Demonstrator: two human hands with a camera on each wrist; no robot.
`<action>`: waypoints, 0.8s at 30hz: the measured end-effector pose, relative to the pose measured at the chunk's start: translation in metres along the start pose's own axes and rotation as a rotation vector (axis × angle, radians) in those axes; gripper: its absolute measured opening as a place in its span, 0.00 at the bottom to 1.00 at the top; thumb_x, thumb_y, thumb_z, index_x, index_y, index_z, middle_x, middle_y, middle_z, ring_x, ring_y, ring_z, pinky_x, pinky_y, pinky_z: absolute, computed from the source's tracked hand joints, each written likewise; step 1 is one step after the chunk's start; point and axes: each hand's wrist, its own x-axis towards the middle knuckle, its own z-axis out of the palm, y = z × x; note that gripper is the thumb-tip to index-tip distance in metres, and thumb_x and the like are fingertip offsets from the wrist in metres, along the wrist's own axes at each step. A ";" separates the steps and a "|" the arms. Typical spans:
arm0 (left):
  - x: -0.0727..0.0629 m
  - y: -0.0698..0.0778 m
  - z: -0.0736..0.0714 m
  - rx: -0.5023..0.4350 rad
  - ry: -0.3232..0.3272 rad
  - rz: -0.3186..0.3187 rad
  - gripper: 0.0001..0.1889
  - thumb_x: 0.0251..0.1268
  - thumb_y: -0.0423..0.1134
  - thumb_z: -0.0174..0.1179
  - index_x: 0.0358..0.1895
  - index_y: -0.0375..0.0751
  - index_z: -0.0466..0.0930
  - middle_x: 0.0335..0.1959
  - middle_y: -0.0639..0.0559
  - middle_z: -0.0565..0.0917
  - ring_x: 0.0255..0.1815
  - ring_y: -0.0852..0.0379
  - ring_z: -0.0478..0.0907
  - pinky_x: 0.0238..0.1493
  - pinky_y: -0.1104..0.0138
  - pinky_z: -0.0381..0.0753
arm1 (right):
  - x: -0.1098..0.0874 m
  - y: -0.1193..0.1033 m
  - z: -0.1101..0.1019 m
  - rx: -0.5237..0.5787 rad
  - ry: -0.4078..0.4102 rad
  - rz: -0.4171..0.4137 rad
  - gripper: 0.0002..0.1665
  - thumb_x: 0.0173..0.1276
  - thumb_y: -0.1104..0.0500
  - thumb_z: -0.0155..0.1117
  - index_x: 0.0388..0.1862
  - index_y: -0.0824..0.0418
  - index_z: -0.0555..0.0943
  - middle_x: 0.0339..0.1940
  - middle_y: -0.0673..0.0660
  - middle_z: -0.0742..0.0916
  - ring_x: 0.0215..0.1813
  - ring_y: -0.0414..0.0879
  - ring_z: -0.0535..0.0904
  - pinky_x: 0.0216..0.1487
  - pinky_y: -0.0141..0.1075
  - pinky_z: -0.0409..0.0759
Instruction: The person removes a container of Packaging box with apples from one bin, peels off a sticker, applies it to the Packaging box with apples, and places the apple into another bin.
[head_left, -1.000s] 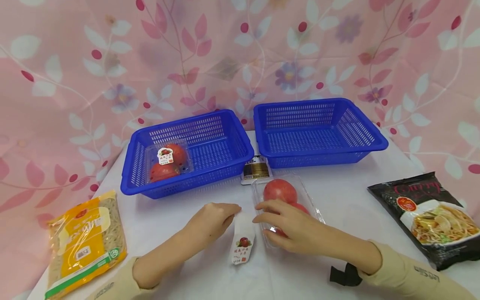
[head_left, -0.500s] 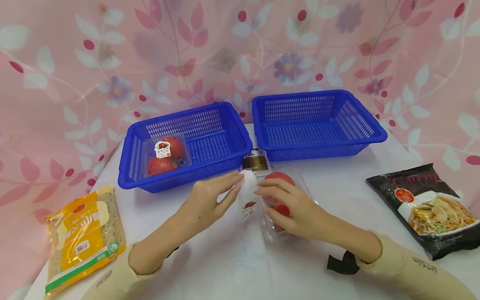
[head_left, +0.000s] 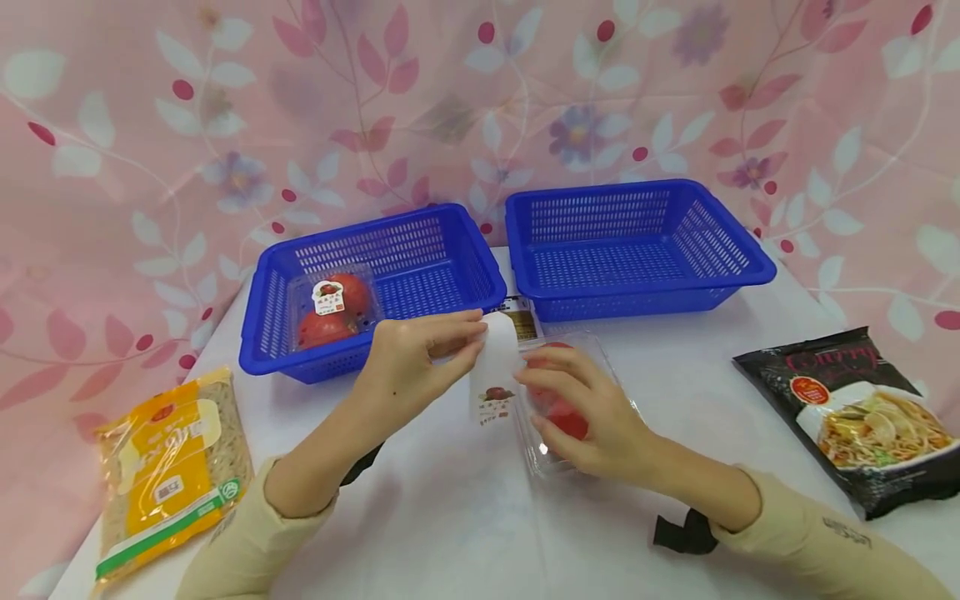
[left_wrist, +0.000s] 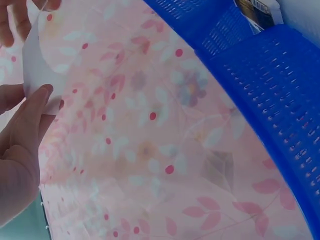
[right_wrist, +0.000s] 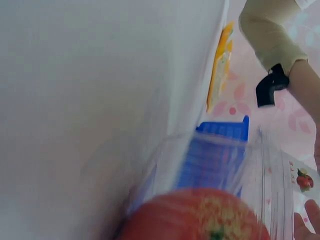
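Observation:
My left hand (head_left: 412, 367) pinches the upper end of a white paper label (head_left: 495, 375) between thumb and fingers. The label hangs upright, its printed fruit picture and red-black characters at the lower end. My right hand (head_left: 600, 408) has its fingers spread and loosely bent, the tips at or close to the label's right edge; exact contact is unclear. Behind that hand lies a clear plastic box (head_left: 592, 346) of red tomatoes, partly hidden. One tomato (right_wrist: 195, 217) shows close up in the right wrist view. In the left wrist view, the label (left_wrist: 37, 65) bends between fingers of both hands.
Two blue baskets stand at the back; the left basket (head_left: 480, 275) holds a labelled tomato box (head_left: 330, 308). The right basket (head_left: 637, 267) is beside it. A gold-and-white packet (head_left: 521, 317) lies between them. A yellow bag (head_left: 172, 475) sits left, a black noodle packet (head_left: 855, 417) right.
My left hand has lifted the label off the table and raised it upright beside the tomato box. My right hand has stayed over the box, its fingers shifting slightly around the label's edge.

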 end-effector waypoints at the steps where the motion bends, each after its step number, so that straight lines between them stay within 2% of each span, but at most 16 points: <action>1: 0.002 0.000 0.001 -0.002 -0.011 -0.017 0.10 0.50 0.27 0.66 0.39 0.32 0.85 0.42 0.45 0.84 0.44 0.56 0.81 0.35 0.74 0.78 | 0.000 -0.001 0.001 0.007 0.006 -0.013 0.22 0.67 0.53 0.53 0.55 0.64 0.73 0.54 0.62 0.75 0.55 0.52 0.72 0.57 0.32 0.69; 5: 0.006 0.002 0.004 -0.012 -0.040 -0.045 0.09 0.51 0.26 0.64 0.38 0.31 0.85 0.42 0.44 0.83 0.44 0.56 0.80 0.35 0.74 0.78 | -0.002 -0.005 0.006 0.063 -0.015 0.018 0.23 0.63 0.58 0.59 0.56 0.64 0.72 0.53 0.59 0.77 0.55 0.50 0.72 0.56 0.33 0.70; 10: 0.008 0.008 0.007 -0.006 -0.034 0.000 0.10 0.51 0.25 0.64 0.39 0.31 0.84 0.45 0.43 0.82 0.46 0.55 0.80 0.36 0.74 0.78 | -0.003 -0.007 0.008 0.217 -0.015 0.104 0.29 0.52 0.73 0.65 0.55 0.66 0.72 0.51 0.60 0.77 0.49 0.48 0.74 0.46 0.36 0.78; 13: 0.007 0.009 0.010 0.039 -0.055 0.028 0.12 0.51 0.25 0.64 0.41 0.33 0.84 0.49 0.45 0.81 0.46 0.56 0.80 0.37 0.75 0.78 | -0.002 -0.008 0.007 0.247 0.013 0.125 0.29 0.50 0.75 0.66 0.53 0.66 0.73 0.48 0.59 0.78 0.45 0.46 0.75 0.44 0.34 0.79; 15: 0.005 0.008 0.012 0.057 -0.074 0.053 0.12 0.50 0.24 0.64 0.41 0.35 0.84 0.51 0.45 0.80 0.45 0.56 0.80 0.37 0.76 0.77 | -0.001 -0.008 0.005 0.206 0.044 0.118 0.27 0.49 0.74 0.67 0.51 0.65 0.74 0.45 0.57 0.79 0.44 0.46 0.74 0.44 0.32 0.77; 18: -0.002 0.006 0.017 0.025 -0.121 0.093 0.11 0.52 0.25 0.63 0.41 0.35 0.84 0.47 0.46 0.82 0.44 0.57 0.81 0.36 0.78 0.77 | 0.000 -0.007 0.002 0.138 0.088 0.084 0.25 0.49 0.73 0.66 0.49 0.65 0.76 0.44 0.57 0.80 0.44 0.46 0.74 0.45 0.30 0.76; 21: -0.012 0.005 0.021 -0.027 -0.177 0.115 0.10 0.56 0.29 0.61 0.43 0.35 0.83 0.43 0.46 0.84 0.45 0.58 0.80 0.38 0.78 0.76 | 0.000 -0.008 -0.001 0.133 0.124 0.039 0.23 0.49 0.74 0.65 0.47 0.65 0.77 0.42 0.57 0.81 0.45 0.47 0.75 0.47 0.30 0.76; 24: -0.019 0.004 0.022 -0.024 -0.209 0.129 0.12 0.60 0.34 0.58 0.47 0.35 0.82 0.43 0.47 0.83 0.46 0.59 0.80 0.42 0.74 0.76 | 0.001 -0.008 -0.004 0.154 0.147 0.001 0.21 0.48 0.76 0.64 0.44 0.65 0.79 0.41 0.58 0.81 0.46 0.48 0.76 0.50 0.31 0.75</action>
